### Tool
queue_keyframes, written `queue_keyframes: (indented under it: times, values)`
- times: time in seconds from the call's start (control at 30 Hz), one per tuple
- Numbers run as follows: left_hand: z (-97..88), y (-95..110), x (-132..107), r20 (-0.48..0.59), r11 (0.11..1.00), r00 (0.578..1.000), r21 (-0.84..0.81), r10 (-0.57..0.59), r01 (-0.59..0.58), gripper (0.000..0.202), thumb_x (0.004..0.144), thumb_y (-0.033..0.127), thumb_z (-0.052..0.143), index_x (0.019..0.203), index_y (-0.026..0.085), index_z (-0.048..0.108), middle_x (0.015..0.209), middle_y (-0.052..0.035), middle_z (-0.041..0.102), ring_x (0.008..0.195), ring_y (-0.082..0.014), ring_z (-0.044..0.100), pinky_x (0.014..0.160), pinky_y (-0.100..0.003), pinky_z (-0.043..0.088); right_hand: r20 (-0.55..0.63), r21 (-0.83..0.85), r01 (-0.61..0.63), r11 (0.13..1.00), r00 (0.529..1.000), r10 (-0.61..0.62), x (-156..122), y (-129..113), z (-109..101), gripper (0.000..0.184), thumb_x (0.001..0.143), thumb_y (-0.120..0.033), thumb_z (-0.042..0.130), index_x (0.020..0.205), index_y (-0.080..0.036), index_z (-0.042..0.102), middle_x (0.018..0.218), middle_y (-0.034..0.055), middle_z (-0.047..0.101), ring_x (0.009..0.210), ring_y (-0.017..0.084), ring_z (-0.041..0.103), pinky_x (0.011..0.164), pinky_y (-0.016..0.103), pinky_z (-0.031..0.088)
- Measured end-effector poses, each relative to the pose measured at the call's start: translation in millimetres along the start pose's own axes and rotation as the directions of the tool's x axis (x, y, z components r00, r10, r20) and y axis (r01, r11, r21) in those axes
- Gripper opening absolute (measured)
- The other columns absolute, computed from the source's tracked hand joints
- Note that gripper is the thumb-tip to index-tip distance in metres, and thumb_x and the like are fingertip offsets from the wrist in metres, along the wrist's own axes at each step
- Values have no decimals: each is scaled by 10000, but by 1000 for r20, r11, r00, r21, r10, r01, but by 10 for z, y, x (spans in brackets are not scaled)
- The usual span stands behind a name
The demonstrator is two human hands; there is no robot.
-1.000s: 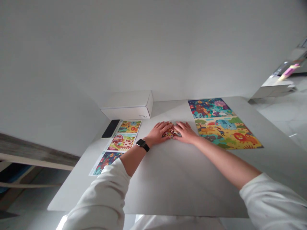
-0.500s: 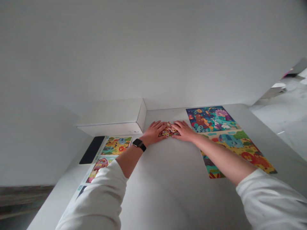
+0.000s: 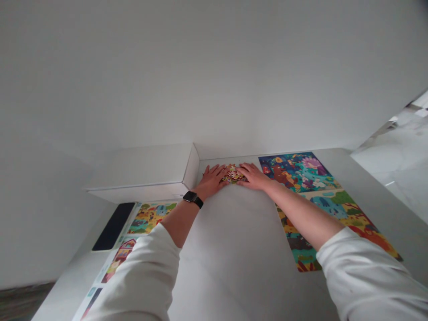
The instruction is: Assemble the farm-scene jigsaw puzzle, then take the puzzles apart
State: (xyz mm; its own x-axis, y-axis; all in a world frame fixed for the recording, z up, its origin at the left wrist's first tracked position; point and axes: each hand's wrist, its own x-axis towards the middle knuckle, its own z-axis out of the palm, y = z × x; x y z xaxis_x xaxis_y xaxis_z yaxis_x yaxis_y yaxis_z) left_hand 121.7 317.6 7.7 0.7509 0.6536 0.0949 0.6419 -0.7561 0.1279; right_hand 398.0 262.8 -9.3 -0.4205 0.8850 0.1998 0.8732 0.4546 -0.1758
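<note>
A heap of loose jigsaw puzzle pieces (image 3: 233, 174) in yellow, red and brown lies at the back of the white table. My left hand (image 3: 213, 182), with a black watch on its wrist, rests against the heap's left side with fingers stretched out and apart. Against the right side lies my right hand (image 3: 253, 176), its fingers also extended. Both hands frame the heap without lifting it, and they cover some of its edge pieces.
Left of the hands stands a white box (image 3: 165, 189). A dark tablet-like panel (image 3: 113, 226) and a printed picture sheet (image 3: 150, 217) lie nearer on the left. On the right are a blue forest puzzle (image 3: 294, 171) and a yellow animal puzzle (image 3: 301, 249). A wall rises behind.
The camera view has shifted slightly. My hands have stayed around the pieces, which now look gathered slightly nearer the wall, with more of the heap showing between my fingers.
</note>
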Motion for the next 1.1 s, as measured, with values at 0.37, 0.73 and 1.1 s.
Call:
queue_keyframes:
  times: [0.37,0.73,1.1]
  values:
    - [-122,448,-509,-230,975,971,-193,63,-109,583,1127,462,425,1665,240,449,1734,-154,423,1647,-311,330,1366,-574,206,-224,-62,-361,931,914,339,-995,-278,-621,583,1115,-494,417,1614,-207,511,1674,173,487,1582,355,400,1316,545,311]
    - [113,2335,-1019,-75,897,934,-260,351,-358,580,1109,549,468,1632,300,495,1742,-100,436,1619,-291,400,1369,-576,242,-55,-183,-741,646,664,746,-3611,-55,-1048,558,1028,-555,502,1501,-285,623,1601,143,592,1458,347,561,1156,559,488]
    - [-66,2155,-1929,35,959,976,-199,213,-202,425,1086,483,516,1465,384,682,1584,-45,638,1479,-285,583,1349,-602,261,54,-220,-603,767,777,627,-3316,-1198,-874,533,1064,-598,502,1466,-297,681,1592,127,610,1361,378,611,1185,614,394]
